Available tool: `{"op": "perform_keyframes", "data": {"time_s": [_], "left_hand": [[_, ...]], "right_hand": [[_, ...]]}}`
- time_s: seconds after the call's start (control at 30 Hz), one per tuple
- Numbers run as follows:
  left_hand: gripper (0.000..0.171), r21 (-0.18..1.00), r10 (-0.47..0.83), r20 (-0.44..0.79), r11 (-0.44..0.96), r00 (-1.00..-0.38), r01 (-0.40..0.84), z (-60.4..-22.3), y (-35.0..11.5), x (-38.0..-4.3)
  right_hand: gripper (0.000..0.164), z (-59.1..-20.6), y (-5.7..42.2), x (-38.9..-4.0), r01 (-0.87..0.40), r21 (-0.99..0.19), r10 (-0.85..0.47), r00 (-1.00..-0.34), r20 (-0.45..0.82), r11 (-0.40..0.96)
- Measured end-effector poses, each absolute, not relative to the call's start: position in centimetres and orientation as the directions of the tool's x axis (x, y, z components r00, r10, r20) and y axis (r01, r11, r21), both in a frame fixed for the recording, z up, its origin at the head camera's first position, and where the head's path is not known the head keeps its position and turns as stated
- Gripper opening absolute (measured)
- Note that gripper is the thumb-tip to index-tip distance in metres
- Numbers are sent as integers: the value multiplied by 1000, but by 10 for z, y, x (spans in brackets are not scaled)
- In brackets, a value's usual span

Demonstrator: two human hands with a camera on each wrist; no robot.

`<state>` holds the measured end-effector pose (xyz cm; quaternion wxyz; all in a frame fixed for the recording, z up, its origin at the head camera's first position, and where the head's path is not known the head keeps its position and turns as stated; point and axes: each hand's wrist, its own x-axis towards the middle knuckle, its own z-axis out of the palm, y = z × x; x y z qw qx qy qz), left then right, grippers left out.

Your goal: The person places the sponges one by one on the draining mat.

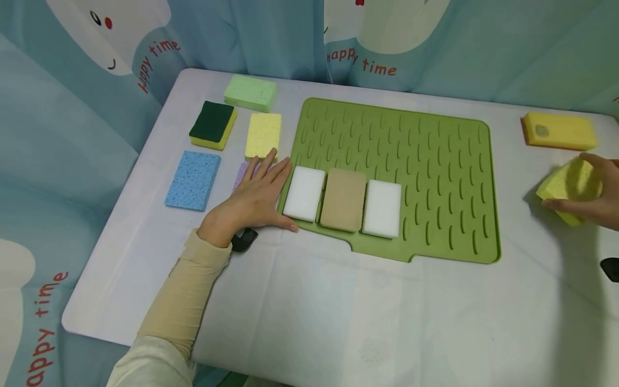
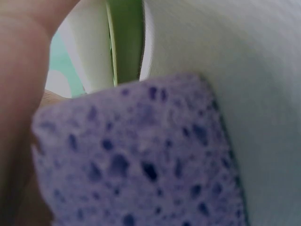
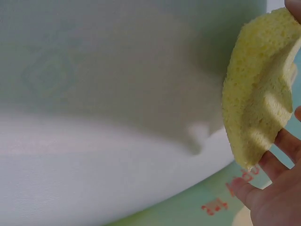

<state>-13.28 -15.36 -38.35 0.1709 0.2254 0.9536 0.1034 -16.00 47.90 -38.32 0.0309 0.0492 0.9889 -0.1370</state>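
Observation:
My left hand [image 1: 256, 199] lies with spread, straight fingers at the left edge of a green ridged mat [image 1: 450, 183]. It partly covers a purple sponge [image 1: 239, 175], whose pores show close up in the left wrist view. Three blocks stand in a row along the mat's front: a white sponge [image 1: 304, 193], a tan sponge [image 1: 343, 200] and another white sponge [image 1: 382, 208]. At the far right, my right hand [image 1: 599, 196] pinches a yellow sponge [image 1: 556, 185] between thumb and fingers. The sponge looks bent in the right wrist view, over its shadow on the table.
Left of the mat lie a light green sponge [image 1: 250, 93], a green-and-yellow scrub sponge [image 1: 213, 124], a pale yellow sponge [image 1: 263, 134] and a blue sponge [image 1: 192, 180]. A thick yellow sponge [image 1: 561, 131] sits at the back right. A printed curtain [image 1: 280, 37] hangs behind the table.

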Motion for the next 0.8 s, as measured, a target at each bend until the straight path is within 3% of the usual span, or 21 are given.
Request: {"op": "perform_keyframes", "data": {"time_s": [0.2,0.8], "left_hand": [[136,273,468,-273,876,-841,399,-384,-153,-134],[137,266,462,-280,880,-841,395,-384,-153,-134]], "right_hand": [[110,-357,436,-150,81,-266,63,-995,-77,960],[113,-339,394,-152,-31,-131,-43,-995,-90,991]]}}
